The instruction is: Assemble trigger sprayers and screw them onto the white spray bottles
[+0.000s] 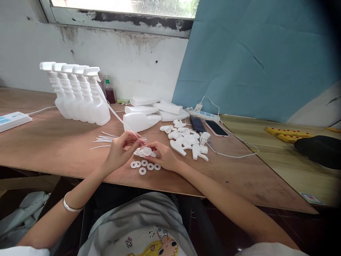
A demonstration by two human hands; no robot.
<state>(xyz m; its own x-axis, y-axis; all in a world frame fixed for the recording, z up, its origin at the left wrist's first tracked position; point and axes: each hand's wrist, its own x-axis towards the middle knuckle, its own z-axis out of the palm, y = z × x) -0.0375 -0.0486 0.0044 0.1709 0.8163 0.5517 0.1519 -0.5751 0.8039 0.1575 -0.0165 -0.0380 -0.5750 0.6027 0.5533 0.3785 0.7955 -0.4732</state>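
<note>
My left hand (pixel 121 149) pinches a long thin white tube (pixel 118 117), which slants up and to the left past the assembled bottles. Its lower end meets a white trigger spray head (pixel 147 152) that my right hand (pixel 163 154) grips low over the table. Whether the tube is inside the spray head's opening, I cannot tell. Just in front of my hands lie several flat white ring washers (pixel 142 171). More thin white tubes (pixel 102 139) rest in a loose bunch to the left. Right of my hands is a pile of white trigger spray heads (pixel 183 137).
Several white spray bottles (pixel 80 99) with heads on stand in a row at the back left. White bottles (pixel 142 121) without heads lie behind my hands. Phones (pixel 217 128), a cable and power strips (pixel 14 120) are on the table. A box (pixel 25 181) of white bottles sits below left.
</note>
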